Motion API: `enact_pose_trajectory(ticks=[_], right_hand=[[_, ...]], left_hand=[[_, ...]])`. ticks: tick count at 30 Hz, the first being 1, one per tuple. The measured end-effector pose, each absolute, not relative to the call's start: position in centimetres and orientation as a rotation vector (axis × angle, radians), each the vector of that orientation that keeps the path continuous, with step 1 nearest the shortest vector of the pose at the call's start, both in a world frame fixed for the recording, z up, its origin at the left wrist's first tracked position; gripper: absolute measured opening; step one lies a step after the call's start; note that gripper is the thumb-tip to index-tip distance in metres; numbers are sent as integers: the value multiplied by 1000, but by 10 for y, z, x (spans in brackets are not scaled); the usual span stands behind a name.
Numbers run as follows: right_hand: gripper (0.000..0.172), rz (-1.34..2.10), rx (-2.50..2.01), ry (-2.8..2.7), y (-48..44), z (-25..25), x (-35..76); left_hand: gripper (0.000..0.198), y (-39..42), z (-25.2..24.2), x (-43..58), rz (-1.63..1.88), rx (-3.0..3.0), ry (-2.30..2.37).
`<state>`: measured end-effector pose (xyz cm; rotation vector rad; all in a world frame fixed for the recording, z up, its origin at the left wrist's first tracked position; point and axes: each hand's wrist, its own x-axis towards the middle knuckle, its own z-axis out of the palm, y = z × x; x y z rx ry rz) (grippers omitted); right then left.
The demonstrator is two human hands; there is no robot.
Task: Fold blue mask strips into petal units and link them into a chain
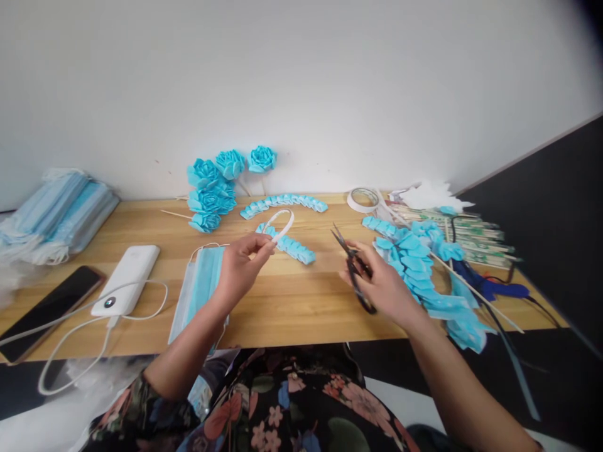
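Observation:
Between the thumb and fingers of my left hand is a looped white strip of tape, raised above the table. My right hand grips a pair of black scissors, tips pointing up and away from me, blades nearly together. Behind and below the strip lies a short pleated blue strip. Farther back, a longer pleated blue strip curves across the wood. A roll of white tape rests near the wall. Just right of my right hand are gathered blue fabric pieces.
Blue fabric roses on sticks lean by the wall. Blue face masks lie beside my left forearm, with a mask stack at far left. A white power bank, cable and phone are left; packaged sticks are right.

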<state>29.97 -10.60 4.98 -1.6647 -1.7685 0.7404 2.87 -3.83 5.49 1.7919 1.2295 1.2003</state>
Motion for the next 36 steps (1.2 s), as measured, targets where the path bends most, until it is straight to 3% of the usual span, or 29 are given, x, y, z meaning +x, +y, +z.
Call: enact_pose_trajectory(ticks=[4,10,16,21,23,32,36], right_hand=[[42,101,-2063,-2041,-93,33,307],[35,-140,-2207,-2425,-85,55,299],[32,-150,-2183,-2428,-84,81,297],[31,-159,-1250,-2493,-87,92,272],[25,-84,-1112,-2519,-83,85,265],[23,-72,-1514,-2370,-47,44,296],[26,368,-1306,-2290,-52,60,271]], left_hand=[[16,-43,55,33,1153,1824,1139],[15,-49,58,39,1132,1996,998],[13,-51,54,32,1095,2099,947],[12,-55,55,35,954,2143,786],[12,-56,55,36,924,2125,753],[16,-50,48,26,1067,1959,1020],[20,-48,49,29,1030,1984,962]])
